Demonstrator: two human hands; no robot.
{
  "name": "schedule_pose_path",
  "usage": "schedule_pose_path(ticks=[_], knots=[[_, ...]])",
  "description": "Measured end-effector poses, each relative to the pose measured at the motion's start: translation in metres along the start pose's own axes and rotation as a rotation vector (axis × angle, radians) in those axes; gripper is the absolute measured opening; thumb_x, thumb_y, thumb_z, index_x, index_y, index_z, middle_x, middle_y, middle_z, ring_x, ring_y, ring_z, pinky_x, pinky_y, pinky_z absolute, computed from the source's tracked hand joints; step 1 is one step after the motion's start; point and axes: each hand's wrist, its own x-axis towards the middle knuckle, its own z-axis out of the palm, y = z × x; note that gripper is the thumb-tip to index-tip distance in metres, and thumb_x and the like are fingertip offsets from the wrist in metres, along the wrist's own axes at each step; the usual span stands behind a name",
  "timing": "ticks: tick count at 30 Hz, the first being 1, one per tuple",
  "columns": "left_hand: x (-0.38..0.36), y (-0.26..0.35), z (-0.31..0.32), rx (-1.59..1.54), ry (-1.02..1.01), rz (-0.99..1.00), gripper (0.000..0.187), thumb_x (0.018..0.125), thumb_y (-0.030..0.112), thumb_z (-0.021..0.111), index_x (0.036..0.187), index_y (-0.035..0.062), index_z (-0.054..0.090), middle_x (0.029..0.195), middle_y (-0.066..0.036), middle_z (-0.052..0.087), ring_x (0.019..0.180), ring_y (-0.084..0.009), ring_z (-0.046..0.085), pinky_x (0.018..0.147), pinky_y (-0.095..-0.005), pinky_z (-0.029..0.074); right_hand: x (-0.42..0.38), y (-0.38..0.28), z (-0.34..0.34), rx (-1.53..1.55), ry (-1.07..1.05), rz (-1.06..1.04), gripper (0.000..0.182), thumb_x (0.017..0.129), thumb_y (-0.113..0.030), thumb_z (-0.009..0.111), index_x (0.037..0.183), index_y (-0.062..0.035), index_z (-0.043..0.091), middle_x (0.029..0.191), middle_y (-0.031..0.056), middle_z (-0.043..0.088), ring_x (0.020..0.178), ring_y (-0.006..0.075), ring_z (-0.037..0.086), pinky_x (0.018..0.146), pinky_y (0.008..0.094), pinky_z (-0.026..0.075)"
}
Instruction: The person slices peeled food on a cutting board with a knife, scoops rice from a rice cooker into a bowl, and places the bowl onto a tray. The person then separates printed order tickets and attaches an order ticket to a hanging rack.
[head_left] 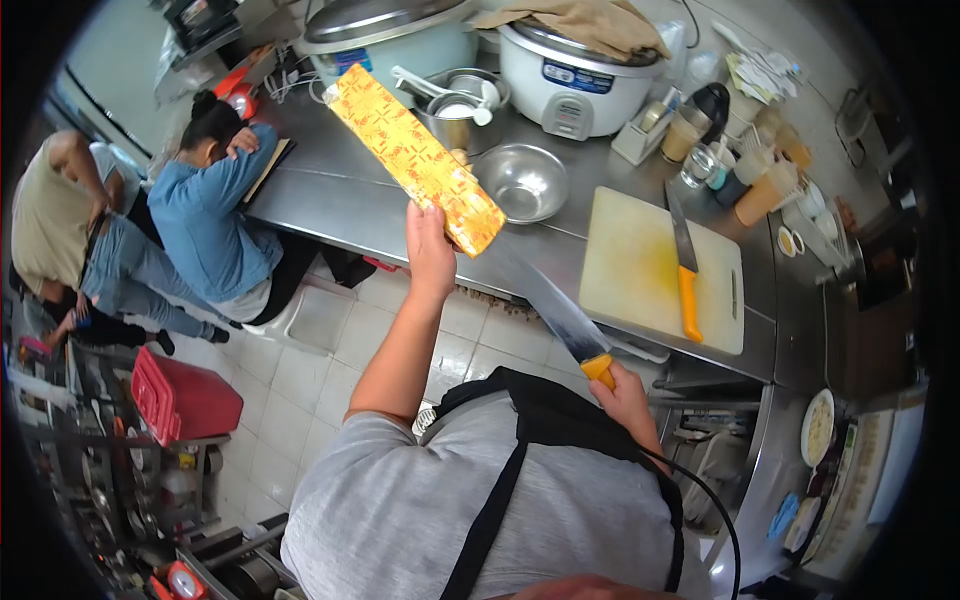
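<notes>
**Two hands, two knives, one long packet**

The left hand (430, 250) is raised on an outstretched bare arm, fingers clenched round the lower end of a long flat packet (415, 158) — a rectangular slab in orange-and-yellow patterned wrapping that tilts up and away to the left, held in the air above the front edge of the steel counter (330, 205). The right hand (625, 395) sits lower and closer to the body, closed tightly round the yellow handle of a knife (555, 312); its broad, grey blade angles up to the left, the tip pointing toward the bottom of the packet, though whether it touches cannot be told.

There are two knives in all: the second knife (684, 265), also yellow-handled with a narrower blade, lies on a pale, worn cutting board (630, 270) with rounded corners, to the right of the packet. One shiny round metal bowl (522, 181) stands on the counter between packet and board. Behind it are two rice cookers — a pale green one (385, 40) and a white one (570, 75) with a brown cloth draped on its lid. At the counter's left end a person in a blue top (205, 215) sits with head down on folded arms; a second person (60, 215) is further left. A red box (180, 395) rests on the tiled floor.
</notes>
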Motion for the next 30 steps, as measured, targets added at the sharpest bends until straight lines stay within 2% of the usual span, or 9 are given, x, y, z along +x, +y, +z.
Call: schedule_pose_path(ticks=[2,5,10,18,21,22,25,27,30], knots=[[-0.005,-0.006,0.003,0.024,-0.108,0.058,0.028,0.091,0.017,0.037,0.114,0.0023,0.037,0.095,-0.005,0.052,0.074,-0.006,0.049,0.06,-0.0184,0.041,-0.003,-0.004,0.006,0.022,-0.01,0.072,0.03,0.072,-0.03,0.062,0.076,-0.0028,0.052,0.061,0.0191,0.054,0.059,0.0365,0.056,0.051,0.038,0.043],[-0.024,-0.033,0.036,0.101,-0.24,0.154,0.026,0.091,0.017,0.035,0.112,0.0013,0.038,0.093,-0.004,0.052,0.07,-0.0047,0.048,0.057,-0.0186,0.04,-0.007,0.007,-0.003,0.069,0.001,0.14,0.03,0.073,-0.03,0.061,0.076,-0.0021,0.051,0.061,0.019,0.053,0.059,0.0367,0.055,0.05,0.0381,0.042],[-0.066,-0.064,0.059,0.111,-0.507,-0.145,0.025,0.091,0.018,0.034,0.111,0.0031,0.036,0.095,-0.006,0.053,0.063,-0.0032,0.048,0.048,-0.0152,0.038,-0.006,-0.004,-0.012,0.125,0.076,0.166,0.028,0.076,-0.027,0.059,0.084,-0.0018,0.052,0.064,0.0184,0.055,0.061,0.0357,0.056,0.052,0.0372,0.042],[-0.111,-0.092,0.091,0.205,-0.782,-0.327,0.018,0.092,0.019,0.035,0.102,0.0038,0.039,0.075,-0.002,0.047,0.056,-0.0063,0.042,0.049,-0.0203,0.037,-0.018,-0.004,-0.017,0.252,0.217,0.251,0.029,0.076,-0.029,0.059,0.085,-0.0027,0.053,0.067,0.0153,0.058,0.061,0.0306,0.058,0.054,0.0354,0.043],[-0.095,-0.094,0.099,0.357,-1.027,-0.305,0.022,0.092,0.019,0.036,0.098,-0.0001,0.045,0.064,-0.002,0.046,0.054,-0.0097,0.043,0.049,-0.0243,0.038,-0.027,0.046,0.01,0.216,0.371,0.169,0.029,0.077,-0.03,0.059,0.087,-0.0035,0.054,0.067,0.0141,0.057,0.06,0.0262,0.057,0.055,0.035,0.043],[-0.095,-0.094,0.102,0.28,-1.085,-0.385,0.022,0.091,0.018,0.037,0.102,0.0001,0.044,0.069,-0.003,0.048,0.057,-0.0094,0.045,0.052,-0.0234,0.038,-0.035,0.036,0.0,0.205,0.338,0.229,0.029,0.077,-0.03,0.059,0.088,-0.0037,0.054,0.067,0.0132,0.057,0.059,0.0243,0.056,0.054,0.0345,0.043],[-0.094,-0.108,0.102,0.048,-0.965,-0.509,0.015,0.085,0.01,0.044,0.098,0.0029,0.041,0.075,-0.003,0.047,0.061,-0.0088,0.044,0.055,-0.0219,0.04,-0.052,0.017,-0.021,0.292,0.413,0.291,0.029,0.077,-0.03,0.059,0.091,-0.0042,0.054,0.068,0.0118,0.057,0.057,0.0224,0.055,0.054,0.0339,0.043],[-0.08,-0.123,0.098,0.222,-0.878,-0.426,0.012,0.084,0.008,0.045,0.095,0.0037,0.041,0.078,-0.004,0.046,0.066,-0.0094,0.044,0.06,-0.0213,0.039,-0.071,0.024,-0.017,0.419,0.546,0.372,0.028,0.079,-0.026,0.057,0.096,-0.0043,0.053,0.065,0.0064,0.055,0.055,0.0144,0.054,0.051,0.029,0.042],[-0.053,-0.157,0.084,0.257,-0.724,-0.114,0.019,0.081,0.006,0.047,0.099,0.0017,0.041,0.088,-0.008,0.044,0.076,-0.0138,0.044,0.068,-0.0243,0.039,-0.11,0.057,0.012,0.613,0.879,0.373,0.022,0.081,-0.02,0.054,0.097,-0.0054,0.054,0.063,0.0006,0.051,0.053,0.0071,0.05,0.047,0.0228,0.042]])
